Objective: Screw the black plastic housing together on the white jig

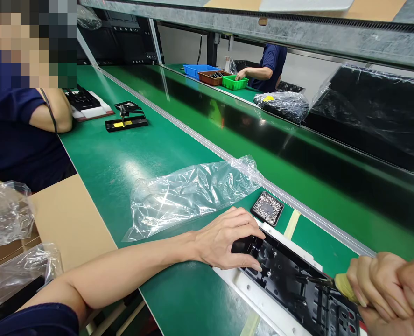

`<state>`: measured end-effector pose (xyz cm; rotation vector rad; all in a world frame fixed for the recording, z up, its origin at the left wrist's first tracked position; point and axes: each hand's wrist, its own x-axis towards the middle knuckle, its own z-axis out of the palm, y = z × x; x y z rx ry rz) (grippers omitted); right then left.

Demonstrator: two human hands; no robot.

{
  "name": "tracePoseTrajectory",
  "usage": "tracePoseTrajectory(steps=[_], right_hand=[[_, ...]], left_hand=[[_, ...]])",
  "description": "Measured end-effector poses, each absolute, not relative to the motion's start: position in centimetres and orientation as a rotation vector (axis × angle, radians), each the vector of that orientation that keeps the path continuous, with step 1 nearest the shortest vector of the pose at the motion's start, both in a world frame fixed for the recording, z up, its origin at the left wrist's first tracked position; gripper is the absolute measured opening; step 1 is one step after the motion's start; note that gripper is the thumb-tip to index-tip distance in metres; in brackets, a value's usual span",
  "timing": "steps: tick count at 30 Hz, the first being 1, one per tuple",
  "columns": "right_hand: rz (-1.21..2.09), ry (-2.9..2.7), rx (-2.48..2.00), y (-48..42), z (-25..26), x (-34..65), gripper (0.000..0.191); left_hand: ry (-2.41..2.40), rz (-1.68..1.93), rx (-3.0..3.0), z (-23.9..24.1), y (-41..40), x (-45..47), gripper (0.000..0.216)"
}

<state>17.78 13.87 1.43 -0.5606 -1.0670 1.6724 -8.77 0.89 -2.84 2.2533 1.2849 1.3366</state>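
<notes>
My left hand (228, 238) rests on the near left corner of a black plastic part (291, 284), fingers curled over its edge and pressing it down. The part lies in a white fixture (252, 294) on the green bench. My right hand (385, 284) is closed round the pale yellow handle of a screwdriver (336, 282), whose dark tip touches the black part's middle. A small black tray of screws (267, 208) sits just beyond my left hand.
An empty clear plastic bag (189, 191) lies on the bench left of the tray. A co-worker's arm (49, 112) rests at the far left near a black holder (126, 120). Another person (268, 67) works at coloured bins (214, 74) across the conveyor. Bagged black parts (284, 105) lie beyond.
</notes>
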Motion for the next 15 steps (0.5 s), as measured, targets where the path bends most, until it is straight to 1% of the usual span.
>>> tracePoseTrajectory(steps=[15], right_hand=[[1.608,-1.066,-0.605,13.8,0.72,17.49,0.071]], left_hand=[[1.3,1.318,2.252,-2.76,0.88,-8.74,0.05]])
